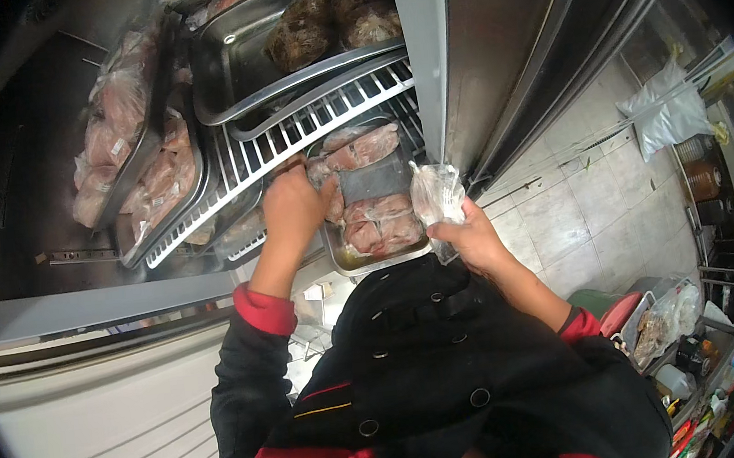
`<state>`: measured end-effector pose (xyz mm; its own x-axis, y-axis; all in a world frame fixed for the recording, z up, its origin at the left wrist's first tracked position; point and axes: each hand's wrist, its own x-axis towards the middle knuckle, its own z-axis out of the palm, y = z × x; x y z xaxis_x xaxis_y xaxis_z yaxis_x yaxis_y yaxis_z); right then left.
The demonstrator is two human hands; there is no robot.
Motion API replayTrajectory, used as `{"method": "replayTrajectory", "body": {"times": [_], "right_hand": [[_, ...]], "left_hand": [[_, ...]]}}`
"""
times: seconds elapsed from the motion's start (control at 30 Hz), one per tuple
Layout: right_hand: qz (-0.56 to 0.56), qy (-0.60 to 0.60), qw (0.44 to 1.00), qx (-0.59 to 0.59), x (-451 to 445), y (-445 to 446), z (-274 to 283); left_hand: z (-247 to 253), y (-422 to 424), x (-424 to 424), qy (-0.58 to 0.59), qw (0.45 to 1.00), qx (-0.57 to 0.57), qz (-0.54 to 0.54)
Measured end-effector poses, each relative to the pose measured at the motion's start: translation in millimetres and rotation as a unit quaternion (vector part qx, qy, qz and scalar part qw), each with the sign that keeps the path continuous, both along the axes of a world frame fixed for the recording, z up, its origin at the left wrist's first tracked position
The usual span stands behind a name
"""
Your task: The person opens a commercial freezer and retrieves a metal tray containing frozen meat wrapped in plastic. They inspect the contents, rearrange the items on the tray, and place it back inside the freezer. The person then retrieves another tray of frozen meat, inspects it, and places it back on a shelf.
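Note:
In front of my body, a steel tray juts out of an upright refrigerator. Several plastic-wrapped packs of raw meat lie in it: one pack at the near end, another pack at the far end. Between them a bare dark patch of the tray floor shows. My right hand grips a clear plastic bag with pale contents at the tray's right side. My left hand is at the tray's left edge beside a wrapped pack. Its fingertips are partly hidden below the shelf, so its grip is unclear.
A white wire shelf crosses above the left hand, bearing tilted trays of bagged meat and a steel tray with dark wrapped bundles. The refrigerator's door frame rises at right. Beyond is tiled floor.

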<state>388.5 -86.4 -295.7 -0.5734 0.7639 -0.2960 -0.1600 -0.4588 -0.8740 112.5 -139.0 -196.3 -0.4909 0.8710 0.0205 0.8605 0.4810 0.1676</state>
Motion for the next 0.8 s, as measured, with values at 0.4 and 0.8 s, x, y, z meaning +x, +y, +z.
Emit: {"method": "replayTrajectory", "body": {"times": [0.4,0.8], "right_hand": [[0.01,0.062,0.998,-0.028,-0.3,2.7,-3.1],[0.021,0.062,0.997,-0.039,-1.0,1.1,4.5]], "left_hand": [[-10.7,0.6,3.9,-0.003,0.997,0.062,0.037],[-21.2,-9.9,17.9,-0.019,0.952,0.171,-0.253]]}}
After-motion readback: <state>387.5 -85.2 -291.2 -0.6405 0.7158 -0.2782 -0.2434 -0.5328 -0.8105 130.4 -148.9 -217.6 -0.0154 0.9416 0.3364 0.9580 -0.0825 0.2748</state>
